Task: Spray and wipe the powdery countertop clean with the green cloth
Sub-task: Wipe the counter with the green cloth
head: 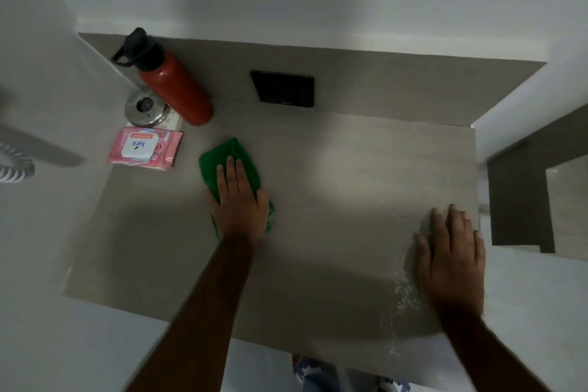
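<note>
left hand pressed flat, fingers extended, on the green cloth, pinning it to the countertop rather than grasping it, a hold suited to sliding strokes. the cloth lies left of centre, near the pink wipes pack; its long axis runs from far-left to near-right, the far end pointing toward the red bottle. right hand rests open, palm down, holding nothing, at the right edge, likely bracing the body. white powder remains just beside it, unwiped. no spray bottle is visible.
</note>
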### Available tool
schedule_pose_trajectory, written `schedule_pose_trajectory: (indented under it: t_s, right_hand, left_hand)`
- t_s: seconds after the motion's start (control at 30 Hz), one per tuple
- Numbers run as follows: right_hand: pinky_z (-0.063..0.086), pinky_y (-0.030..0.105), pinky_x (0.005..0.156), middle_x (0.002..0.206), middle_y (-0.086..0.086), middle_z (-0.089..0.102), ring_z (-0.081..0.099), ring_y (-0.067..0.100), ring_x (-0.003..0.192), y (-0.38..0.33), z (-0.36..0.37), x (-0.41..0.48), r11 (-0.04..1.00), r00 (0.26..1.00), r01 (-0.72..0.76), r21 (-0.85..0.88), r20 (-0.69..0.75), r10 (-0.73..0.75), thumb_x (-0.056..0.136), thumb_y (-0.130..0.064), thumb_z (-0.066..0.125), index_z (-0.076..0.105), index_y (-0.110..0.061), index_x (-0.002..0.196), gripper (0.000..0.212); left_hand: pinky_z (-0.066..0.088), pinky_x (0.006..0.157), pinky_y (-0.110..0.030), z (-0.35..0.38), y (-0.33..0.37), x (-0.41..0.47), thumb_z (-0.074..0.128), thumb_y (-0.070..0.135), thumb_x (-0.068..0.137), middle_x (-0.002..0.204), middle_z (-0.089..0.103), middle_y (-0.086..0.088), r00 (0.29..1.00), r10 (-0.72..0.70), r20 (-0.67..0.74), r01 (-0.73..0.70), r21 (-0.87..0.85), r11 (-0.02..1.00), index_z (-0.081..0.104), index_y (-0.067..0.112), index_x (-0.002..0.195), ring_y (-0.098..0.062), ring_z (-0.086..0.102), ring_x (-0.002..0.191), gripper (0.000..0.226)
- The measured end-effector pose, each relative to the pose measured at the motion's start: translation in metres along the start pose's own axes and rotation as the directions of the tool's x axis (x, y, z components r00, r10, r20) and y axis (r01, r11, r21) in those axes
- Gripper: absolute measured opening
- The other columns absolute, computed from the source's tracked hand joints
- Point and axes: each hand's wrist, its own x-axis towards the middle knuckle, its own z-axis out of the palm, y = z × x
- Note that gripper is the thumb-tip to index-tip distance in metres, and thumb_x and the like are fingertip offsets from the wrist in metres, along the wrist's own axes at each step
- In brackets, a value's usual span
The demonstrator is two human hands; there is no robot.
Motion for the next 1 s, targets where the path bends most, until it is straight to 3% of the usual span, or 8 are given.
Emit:
schedule_pose_trajectory:
  t_s: [0.27, 0.37, 0.47, 0.6, 0.73, 0.83, 0.93, 1.0]
  right_hand:
    - [0.024, 0.057, 0.127, 0.17, 0.016, 0.027, 0.023, 0.034, 0.159, 0.005, 0.008, 0.0, 1.0, 1.0, 0.005, -0.023, -0.007, -0.005, 0.107, -0.044, 0.032, 0.032, -0.014, 0.162, 0.063]
    - [0.02, 0.053, 0.129, 0.171, 0.014, 0.025, 0.021, 0.032, 0.16, 0.007, 0.012, -0.002, 0.999, 1.0, 0.007, -0.043, -0.008, -0.007, 0.109, -0.047, 0.028, 0.03, -0.016, 0.163, 0.062]
    - [0.018, 0.051, 0.13, 0.172, 0.013, 0.023, 0.02, 0.031, 0.161, 0.008, 0.014, 0.0, 0.998, 1.0, 0.016, -0.06, -0.012, -0.016, 0.11, -0.049, 0.022, 0.028, -0.018, 0.164, 0.062]
    - [0.02, 0.052, 0.13, 0.172, 0.012, 0.023, 0.021, 0.028, 0.161, 0.007, 0.013, -0.001, 0.999, 1.0, 0.022, -0.031, -0.015, -0.023, 0.111, -0.045, 0.018, 0.028, -0.019, 0.163, 0.058]
    - [0.021, 0.052, 0.13, 0.17, 0.012, 0.028, 0.024, 0.027, 0.16, 0.01, 0.005, 0.0, 0.996, 1.0, 0.006, 0.092, -0.026, -0.004, 0.109, -0.035, 0.026, 0.029, -0.016, 0.161, 0.055]
    - [0.02, 0.05, 0.131, 0.17, 0.013, 0.029, 0.024, 0.027, 0.16, 0.01, 0.0, 0.002, 0.993, 1.0, 0.002, 0.12, -0.007, -0.001, 0.106, -0.033, 0.028, 0.03, -0.013, 0.162, 0.059]
    - [0.021, 0.052, 0.13, 0.169, 0.016, 0.03, 0.026, 0.032, 0.159, 0.011, 0.002, 0.002, 0.998, 1.0, 0.001, 0.07, 0.021, -0.002, 0.103, -0.031, 0.029, 0.035, -0.01, 0.16, 0.061]
    - [0.021, 0.052, 0.13, 0.169, 0.018, 0.031, 0.027, 0.033, 0.158, 0.011, 0.005, 0.002, 0.999, 1.0, 0.015, 0.048, 0.013, -0.016, 0.101, -0.029, 0.031, 0.037, -0.008, 0.159, 0.062]
  left_hand:
    - [0.011, 0.122, -0.066, 0.014, 0.022, -0.019, 0.036, 0.043, 0.098, 0.172, 0.005, -0.008, 0.999, 0.007, 0.031, -0.009, 0.069, 0.998, 0.006, 0.009, 0.163, -0.03, 0.003, 0.159, 0.08]
    - [0.007, 0.122, -0.067, 0.014, 0.07, 0.018, 0.03, 0.046, 0.097, 0.172, 0.001, -0.005, 0.997, 0.028, 0.067, -0.033, 0.065, 0.997, 0.002, 0.011, 0.163, -0.029, 0.0, 0.159, 0.079]
    - [0.003, 0.122, -0.066, 0.025, 0.149, 0.022, 0.03, 0.047, 0.095, 0.172, 0.002, -0.006, 0.976, 0.186, 0.114, -0.197, 0.093, 0.976, 0.003, 0.012, 0.163, -0.029, 0.001, 0.159, 0.081]
    - [0.001, 0.122, -0.066, 0.053, 0.217, -0.044, 0.021, 0.051, 0.094, 0.172, 0.002, -0.005, 0.821, 0.551, 0.151, -0.57, 0.162, 0.805, 0.005, 0.013, 0.163, -0.029, 0.002, 0.159, 0.08]
    - [0.01, 0.124, -0.062, 0.06, 0.17, -0.121, 0.04, 0.053, 0.09, 0.171, 0.015, 0.0, 0.635, 0.736, 0.235, -0.771, 0.128, 0.624, 0.017, 0.018, 0.163, -0.023, 0.015, 0.158, 0.084]
    - [0.016, 0.123, -0.061, 0.054, 0.094, -0.13, 0.046, 0.052, 0.082, 0.171, 0.013, 0.002, 0.739, 0.65, 0.176, -0.672, 0.127, 0.729, 0.013, 0.022, 0.164, -0.022, 0.016, 0.158, 0.093]
    - [0.015, 0.124, -0.059, 0.034, 0.051, -0.104, 0.036, 0.049, 0.082, 0.171, 0.015, 0.0, 0.931, 0.349, 0.105, -0.36, 0.119, 0.925, 0.017, 0.018, 0.163, -0.025, 0.017, 0.158, 0.09]
    - [0.012, 0.124, -0.06, 0.028, 0.07, -0.073, 0.03, 0.049, 0.085, 0.172, 0.011, -0.002, 0.982, 0.18, 0.055, -0.185, 0.106, 0.977, 0.013, 0.016, 0.164, -0.024, 0.011, 0.159, 0.087]
